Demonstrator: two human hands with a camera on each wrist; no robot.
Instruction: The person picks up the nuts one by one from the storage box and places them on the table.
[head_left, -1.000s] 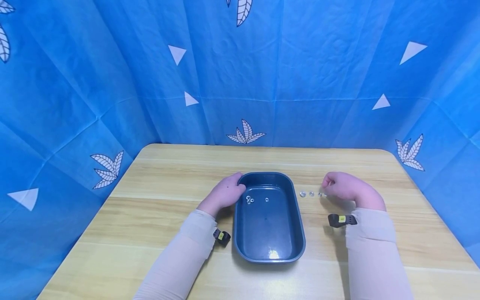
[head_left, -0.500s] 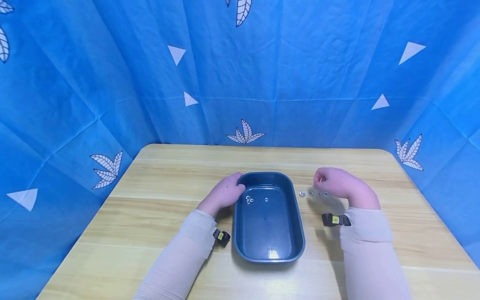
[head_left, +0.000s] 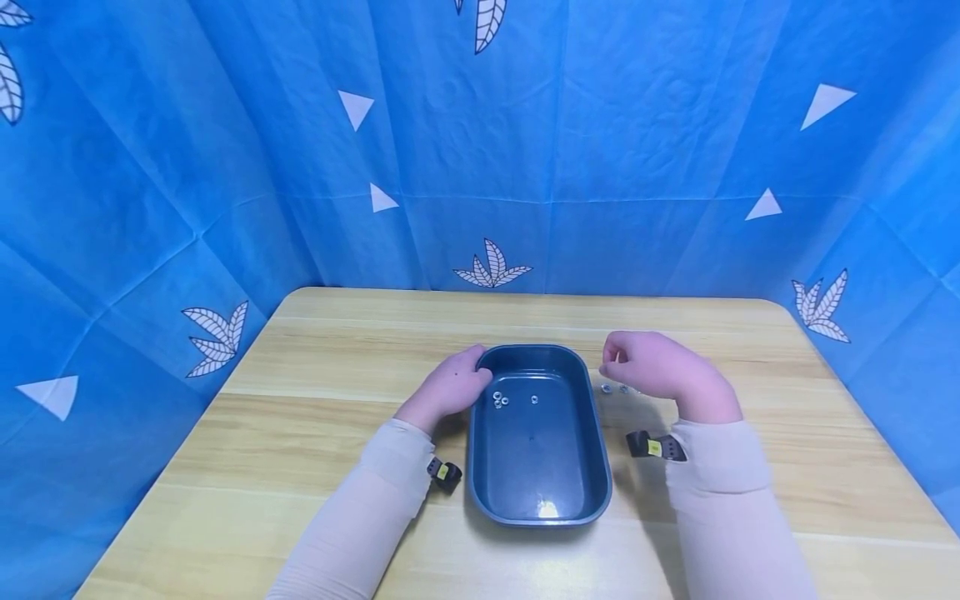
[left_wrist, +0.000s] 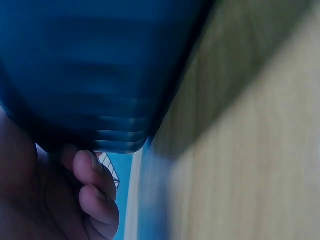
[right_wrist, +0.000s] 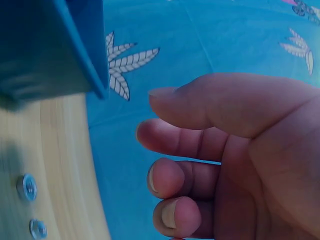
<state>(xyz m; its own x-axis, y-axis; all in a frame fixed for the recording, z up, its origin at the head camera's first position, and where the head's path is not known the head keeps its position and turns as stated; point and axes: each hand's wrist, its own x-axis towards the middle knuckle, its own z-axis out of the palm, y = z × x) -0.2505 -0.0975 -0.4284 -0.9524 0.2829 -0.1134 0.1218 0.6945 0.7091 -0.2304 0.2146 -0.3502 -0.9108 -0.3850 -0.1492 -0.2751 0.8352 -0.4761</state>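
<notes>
My left hand [head_left: 450,385] grips the far left rim of a dark blue plastic tray [head_left: 540,467]. In the left wrist view, curled fingers [left_wrist: 97,205] sit at the tray's corner. Several small shiny metal nuts [head_left: 497,400] lie inside the tray, three clustered at the left and one apart. My right hand [head_left: 660,371] hovers right of the tray, above a row of similar nuts [head_left: 606,389]; it partly covers that row. In the right wrist view, thumb and forefinger stand apart with nothing visible between them, the other fingers loosely bent, and two nuts [right_wrist: 27,187] lie below.
The light wooden table [head_left: 315,417] carries everything. A blue patterned curtain [head_left: 450,150] hangs behind it and along both sides. A black wrist camera [head_left: 648,446] is strapped on the right forearm and another [head_left: 446,475] on the left.
My right hand has moved left along the row of nuts toward the tray, uncovering then covering parts of the row. My left hand and the tray have stayed put.
</notes>
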